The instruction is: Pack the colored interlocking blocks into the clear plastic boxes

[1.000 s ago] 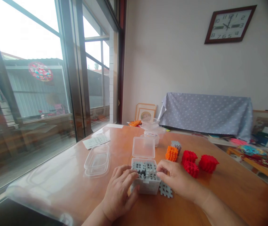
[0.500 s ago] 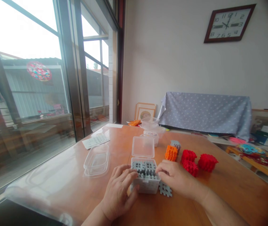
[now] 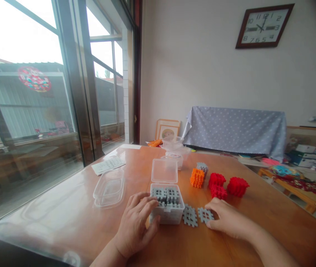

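Observation:
A clear plastic box [image 3: 169, 217] with its hinged lid [image 3: 165, 171] raised stands in front of me. Grey interlocking tiles [image 3: 165, 193], some with window cut-outs, fill it. My left hand [image 3: 137, 222] grips the box's left side, fingertips over the rim and thumb by the front corner. To the right of the box, my right hand [image 3: 226, 218] pinches a grey window tile [image 3: 204, 215] between thumb and fingers, at or just above the tabletop. Between that tile and the box lies another grey tile [image 3: 190, 216].
Beyond my right hand stand red block stacks [image 3: 238, 186], an orange stack [image 3: 197, 178] and a grey stack [image 3: 202, 168]. An open clear container [image 3: 109, 188] sits left, near a printed sheet [image 3: 108, 165]. More clear containers [image 3: 173, 150] are at the table's far end.
My right hand has moved from the box's right rim out to the right, now with a grey window tile in its fingers. My left hand stays at the box. The view has shifted slightly.

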Tool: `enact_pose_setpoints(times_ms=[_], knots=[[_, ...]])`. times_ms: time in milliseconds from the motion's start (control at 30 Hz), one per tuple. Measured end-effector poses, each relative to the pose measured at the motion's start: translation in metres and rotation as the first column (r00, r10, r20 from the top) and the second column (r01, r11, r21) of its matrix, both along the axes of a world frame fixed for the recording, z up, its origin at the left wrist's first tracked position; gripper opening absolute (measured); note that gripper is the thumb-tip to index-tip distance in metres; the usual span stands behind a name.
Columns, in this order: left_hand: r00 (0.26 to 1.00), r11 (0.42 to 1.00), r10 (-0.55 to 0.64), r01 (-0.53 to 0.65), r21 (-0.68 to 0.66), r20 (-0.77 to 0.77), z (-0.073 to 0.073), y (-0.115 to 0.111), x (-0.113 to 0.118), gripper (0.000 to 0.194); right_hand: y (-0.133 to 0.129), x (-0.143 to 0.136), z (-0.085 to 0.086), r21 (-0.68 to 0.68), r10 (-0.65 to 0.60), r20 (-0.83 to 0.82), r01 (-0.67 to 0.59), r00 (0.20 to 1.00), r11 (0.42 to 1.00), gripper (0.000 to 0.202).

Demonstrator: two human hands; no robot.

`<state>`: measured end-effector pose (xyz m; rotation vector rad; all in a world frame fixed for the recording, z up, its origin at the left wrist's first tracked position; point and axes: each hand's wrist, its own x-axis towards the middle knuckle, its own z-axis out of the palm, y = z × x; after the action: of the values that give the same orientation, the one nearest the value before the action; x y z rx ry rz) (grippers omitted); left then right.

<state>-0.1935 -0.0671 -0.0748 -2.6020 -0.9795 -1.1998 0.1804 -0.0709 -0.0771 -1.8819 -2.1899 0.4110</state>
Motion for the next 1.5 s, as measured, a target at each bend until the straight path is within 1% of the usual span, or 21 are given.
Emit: enact_pose_setpoints(times_ms=[100, 200, 300, 367, 467, 533, 600, 700, 767, 867, 933, 1000, 1133, 1233, 1367, 1500], knots=[[1.0, 1.0, 0.003, -0.003, 0.0, -0.006, 0.001, 0.0, 0.0, 0.035, -0.002, -0.003, -0.005, -0.01, -0.019, -0.075, 0.018, 0.997, 1.0, 0.025], [1.0, 1.0, 0.003, -0.003, 0.011, -0.004, 0.002, -0.001, 0.0, 0.035, 0.0, -0.006, -0.009, -0.016, -0.039, -0.203, 0.036, 0.978, 0.999, 0.025], [1.0, 1.0, -0.001, 0.001, 0.011, 0.003, 0.003, -0.002, 0.0, 0.035, 0.003, -0.006, -0.007, -0.026, -0.013, -0.313, 0.005, 0.95, 1.0, 0.015], [1.0, 1.0, -0.005, 0.005, 0.006, 0.0, 0.003, -0.003, 0.0, 0.035, 0.005, -0.007, -0.001, 0.008, 0.019, -0.383, -0.017, 0.924, 1.0, 0.01], [1.0, 1.0, -0.004, 0.004, 0.0, -0.007, 0.003, -0.002, -0.001, 0.034, 0.007, -0.013, 0.016, 0.088, 0.039, -0.51, 0.007, 0.859, 0.996, 0.019], [1.0, 1.0, -0.004, 0.004, 0.0, -0.008, 0.002, -0.002, 0.0, 0.034, 0.007, -0.023, 0.03, 0.121, 0.049, -0.578, 0.026, 0.814, 0.992, 0.023], [1.0, 1.0, -0.005, 0.005, 0.001, -0.005, 0.002, -0.001, 0.0, 0.035, 0.007, -0.038, 0.043, 0.163, 0.086, -0.606, 0.018, 0.79, 0.986, 0.026], [1.0, 1.0, -0.006, 0.006, -0.005, -0.009, 0.002, 0.0, 0.0, 0.035, 0.006, -0.063, 0.058, 0.269, 0.179, -0.597, -0.015, 0.782, 0.963, 0.023], [1.0, 1.0, -0.007, 0.007, -0.007, -0.011, 0.002, -0.001, 0.0, 0.034, 0.006, -0.079, 0.064, 0.303, 0.212, -0.563, -0.039, 0.799, 0.952, 0.019], [1.0, 1.0, -0.009, 0.009, -0.009, -0.007, 0.004, -0.001, 0.0, 0.033, 0.005, -0.097, 0.067, 0.314, 0.231, -0.504, -0.072, 0.832, 0.946, 0.014], [1.0, 1.0, -0.009, 0.009, -0.013, -0.006, 0.004, -0.002, 0.0, 0.034, 0.005, -0.104, 0.067, 0.311, 0.246, -0.48, -0.099, 0.842, 0.945, 0.013], [1.0, 1.0, -0.009, 0.009, -0.015, -0.008, 0.003, -0.002, -0.001, 0.034, 0.006, -0.108, 0.065, 0.313, 0.256, -0.45, -0.117, 0.856, 0.942, 0.012], [1.0, 1.0, -0.004, 0.004, -0.012, -0.009, 0.001, -0.001, -0.001, 0.034, 0.007, -0.11, 0.06, 0.34, 0.232, -0.352, -0.107, 0.907, 0.934, 0.011], [1.0, 1.0, -0.001, 0.001, -0.015, -0.006, 0.001, -0.001, -0.001, 0.035, 0.007, -0.111, 0.058, 0.345, 0.225, -0.289, -0.118, 0.931, 0.931, 0.012], [1.0, 1.0, -0.003, 0.003, -0.017, -0.008, 0.001, -0.001, -0.001, 0.035, 0.006, -0.113, 0.058, 0.333, 0.226, -0.234, -0.141, 0.946, 0.932, 0.011], [1.0, 1.0, -0.004, 0.003, -0.021, -0.009, 0.002, -0.001, -0.001, 0.035, 0.005, -0.115, 0.058, 0.339, 0.232, -0.236, -0.144, 0.944, 0.93, 0.011]])
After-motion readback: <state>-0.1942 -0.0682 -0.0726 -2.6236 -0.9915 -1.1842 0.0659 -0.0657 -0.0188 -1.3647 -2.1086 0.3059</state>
